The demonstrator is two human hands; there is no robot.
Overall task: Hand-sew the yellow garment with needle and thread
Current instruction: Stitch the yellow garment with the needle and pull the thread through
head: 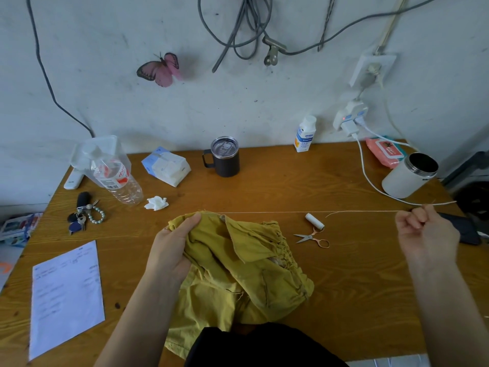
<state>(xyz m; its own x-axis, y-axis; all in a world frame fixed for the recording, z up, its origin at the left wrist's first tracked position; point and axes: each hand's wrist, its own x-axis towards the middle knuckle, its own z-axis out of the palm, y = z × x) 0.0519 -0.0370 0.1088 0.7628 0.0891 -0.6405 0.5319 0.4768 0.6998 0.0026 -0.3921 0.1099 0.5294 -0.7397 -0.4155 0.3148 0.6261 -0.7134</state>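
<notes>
The yellow garment (238, 268) lies crumpled at the table's near middle. My left hand (174, 239) grips its upper left edge, thumb on top of the fold. A pale thread (304, 212) runs taut from that edge rightwards to my right hand (426, 229), which pinches it with curled fingers far to the right. A thin pale tip, apparently the needle (444, 203), sticks out beyond the fingers. A white thread spool (315, 221) and small scissors (313, 237) lie on the table just below the thread.
On the wooden table (264, 181): a dark lidded mug (225, 157), water bottle (116, 176), tissue pack (166, 165), crumpled tissue (156, 203), keys (84, 213), a paper sheet (66, 295), a white canister (408, 174), a charging cable (370, 181), a dark phone (460, 229).
</notes>
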